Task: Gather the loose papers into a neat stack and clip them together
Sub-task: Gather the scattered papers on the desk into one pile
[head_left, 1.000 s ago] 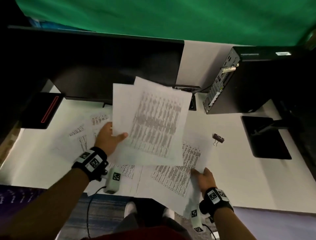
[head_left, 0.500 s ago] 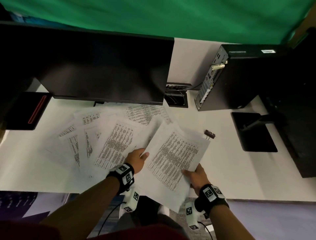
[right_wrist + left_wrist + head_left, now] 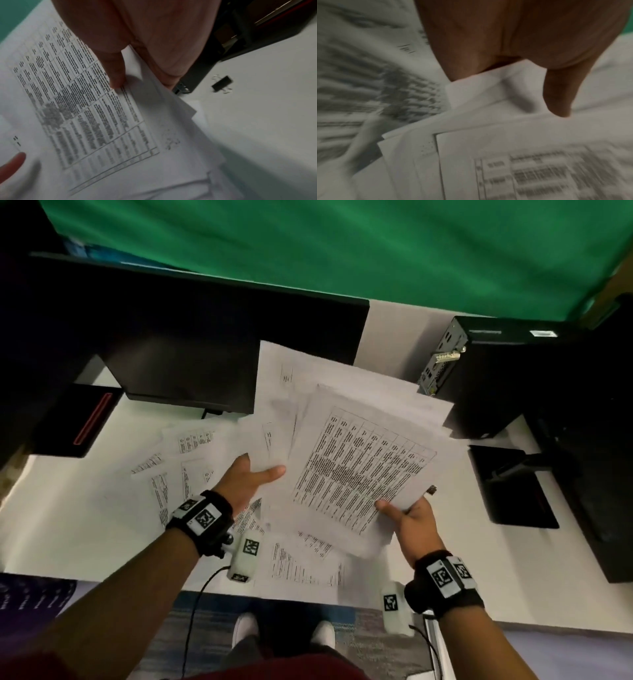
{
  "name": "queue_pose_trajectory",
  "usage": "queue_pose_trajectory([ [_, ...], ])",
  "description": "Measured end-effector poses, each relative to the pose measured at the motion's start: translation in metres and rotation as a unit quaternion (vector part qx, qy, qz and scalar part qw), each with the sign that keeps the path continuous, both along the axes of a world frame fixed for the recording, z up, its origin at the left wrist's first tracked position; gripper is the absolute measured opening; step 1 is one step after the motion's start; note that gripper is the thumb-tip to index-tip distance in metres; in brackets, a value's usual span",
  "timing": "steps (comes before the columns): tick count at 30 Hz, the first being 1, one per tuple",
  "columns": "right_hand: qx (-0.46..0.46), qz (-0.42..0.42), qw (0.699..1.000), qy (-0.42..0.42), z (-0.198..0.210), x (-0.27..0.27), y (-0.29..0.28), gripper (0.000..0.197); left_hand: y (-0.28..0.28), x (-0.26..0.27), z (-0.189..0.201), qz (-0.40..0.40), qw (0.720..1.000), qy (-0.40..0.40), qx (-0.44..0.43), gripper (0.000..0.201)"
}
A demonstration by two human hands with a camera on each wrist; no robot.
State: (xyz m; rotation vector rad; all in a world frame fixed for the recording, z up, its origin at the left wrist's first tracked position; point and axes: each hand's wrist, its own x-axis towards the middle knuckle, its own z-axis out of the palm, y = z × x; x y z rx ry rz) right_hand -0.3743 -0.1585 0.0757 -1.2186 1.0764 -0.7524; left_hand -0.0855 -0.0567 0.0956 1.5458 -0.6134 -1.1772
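1. Loose papers lie scattered on the white bench, left and near.
2. The left hand pinches the raised sheaf at its left edge, thumb on top.
3. The right hand grips the sheaf's near right corner, fingers clamped.
4. A binder clip lies on the bench, right of the sheaf.

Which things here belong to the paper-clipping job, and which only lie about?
For the job:
- held papers, gripped by left hand and right hand
- loose papers on the desk
- binder clip, on the desk

Just lying about:
- monitor
- computer case
- black stand
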Motion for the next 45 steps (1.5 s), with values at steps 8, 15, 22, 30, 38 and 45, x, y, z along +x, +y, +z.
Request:
queue_pose_trajectory([
  [8,0.043,0.035,0.998,0.041,-0.031,0.039,0.022,0.031,0.023,-0.001,-0.033,-0.049,0.989,-0.132,0.055,0.033],
  [15,0.046,-0.002,0.99,0.131,-0.057,0.037,0.024,0.028,0.025,-0.022,-0.063,-0.068,0.969,-0.206,0.119,0.037],
  [22,0.08,-0.116,0.985,0.098,-0.046,-0.043,0.007,0.013,0.013,-0.004,-0.08,-0.085,0.937,-0.283,0.188,0.049],
  [30,0.186,-0.111,0.933,0.288,-0.117,-0.105,0.039,0.032,-0.003,-0.021,-0.102,-0.09,0.87,-0.365,0.318,0.063],
  [38,0.18,-0.029,0.924,0.335,-0.11,-0.058,0.044,0.018,-0.015,-0.045,-0.099,-0.118,0.873,-0.312,0.357,0.039],
  [45,0.206,-0.041,0.941,0.265,-0.111,-0.056,0.039,0.011,0.003,-0.024,-0.082,-0.021,0.935,-0.244,0.256,0.047],
])
